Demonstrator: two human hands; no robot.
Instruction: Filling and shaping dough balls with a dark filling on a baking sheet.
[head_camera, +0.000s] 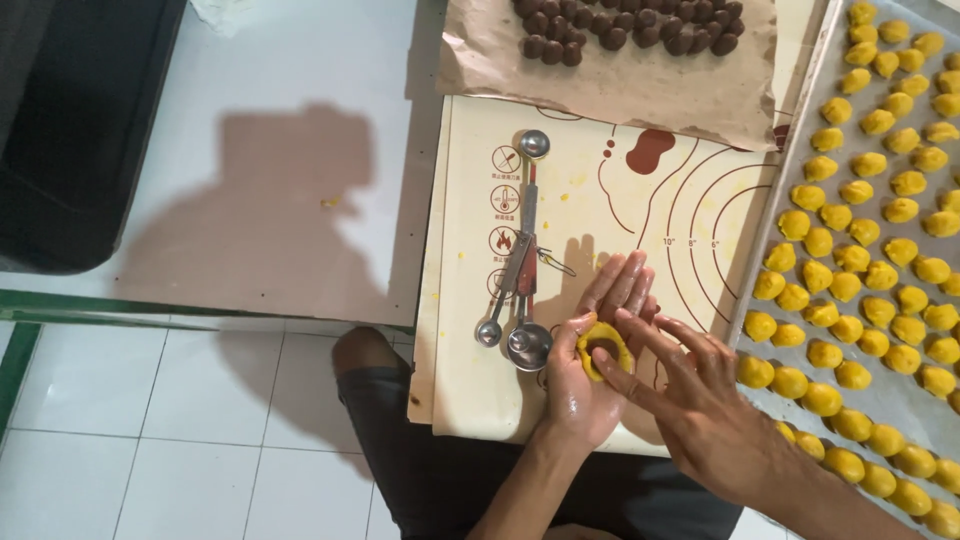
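**Filled dough pieces: count well advanced, one in the palm**

- Left hand (600, 345): palm up over the near edge of the baking mat (470, 380), fingers loosely cupped, not closed. Carries a flattened yellow dough disc (603, 348) with a dark filling ball seated in its middle.
- Right hand (690, 395): fingers extended and slightly spread, tips touching the disc's right rim; nothing gripped between them.
- Disc: open, edges not yet drawn over the filling. Judged mid-wrap.
- Metal tray (800, 150), along the mat's right edge: packed with rows of finished yellow balls (850, 260) from far end to near end. Little bare lining visible; judged the larger share of the work done.
- Brown paper sheet (610, 80), over the mat's far edge: cluster of dark filling balls (630, 25) at its far side, partly cut off by the frame. Judged the stock left to wrap; full count not tellable.
- Double-ended metal scoops (522, 250): lying flat near the mat's left edge, just beside the left hand, untouched.
- Unportioned yellow dough: none in view.
- Floor: white tiles (150, 400) below the mat's left edge.
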